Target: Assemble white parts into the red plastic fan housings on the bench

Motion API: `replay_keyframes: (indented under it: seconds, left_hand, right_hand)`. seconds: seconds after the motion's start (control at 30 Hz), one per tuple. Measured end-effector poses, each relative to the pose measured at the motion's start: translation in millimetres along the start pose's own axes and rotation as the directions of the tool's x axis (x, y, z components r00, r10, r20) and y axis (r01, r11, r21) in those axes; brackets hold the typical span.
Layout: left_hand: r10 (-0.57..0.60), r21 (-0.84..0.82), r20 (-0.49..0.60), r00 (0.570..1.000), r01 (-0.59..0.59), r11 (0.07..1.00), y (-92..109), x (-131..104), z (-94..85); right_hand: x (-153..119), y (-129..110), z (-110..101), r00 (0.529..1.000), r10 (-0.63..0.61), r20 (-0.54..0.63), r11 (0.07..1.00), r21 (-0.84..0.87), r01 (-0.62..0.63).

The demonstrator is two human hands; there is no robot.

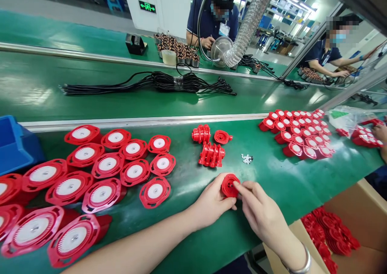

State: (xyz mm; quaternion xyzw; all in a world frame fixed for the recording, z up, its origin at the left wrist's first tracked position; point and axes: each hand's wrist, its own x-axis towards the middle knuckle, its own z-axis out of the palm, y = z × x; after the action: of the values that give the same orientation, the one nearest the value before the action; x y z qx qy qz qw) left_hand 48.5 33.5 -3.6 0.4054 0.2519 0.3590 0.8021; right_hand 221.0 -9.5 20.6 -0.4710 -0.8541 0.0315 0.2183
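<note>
A small red round part with a dark centre is held over the green bench by my left hand, its fingers and thumb wrapped round the sides. My right hand has its fingertips pressed together at the part's right edge and face; whether they pinch something small is hidden. Just beyond my hands lie stacked red parts, a single red ring part and a little pile of small white pieces.
Red housings with white discs fill the left side; more red housings stand at the right. A blue bin is far left, a cardboard box lower right. Black cables lie on the conveyor beyond. Other people sit across and at right.
</note>
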Motion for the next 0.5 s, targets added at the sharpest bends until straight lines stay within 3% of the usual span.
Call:
replay_keyframes:
  seconds: [0.13,0.23,0.37,0.5]
  left_hand:
    - [-0.029,0.041,-0.019,0.999,0.03,0.999,6,-2,1.3]
    - [-0.044,0.112,-0.034,0.998,0.047,0.993,5,-2,-0.3]
    - [-0.094,0.263,0.001,0.996,0.09,0.961,-2,-4,-4.1]
    - [-0.093,0.57,-0.01,0.996,0.082,0.818,-6,-9,-10.4]
  right_hand:
    - [-3,0,-6,0.968,0.186,-0.171,0.975,0.156,-0.16]
    - [-9,-4,-7,0.965,0.249,-0.085,0.936,0.276,-0.217]
    - [-14,-12,-8,0.987,0.142,0.08,0.94,0.301,-0.159]
    - [-16,-10,-4,0.997,-0.033,0.065,0.981,0.194,0.019]
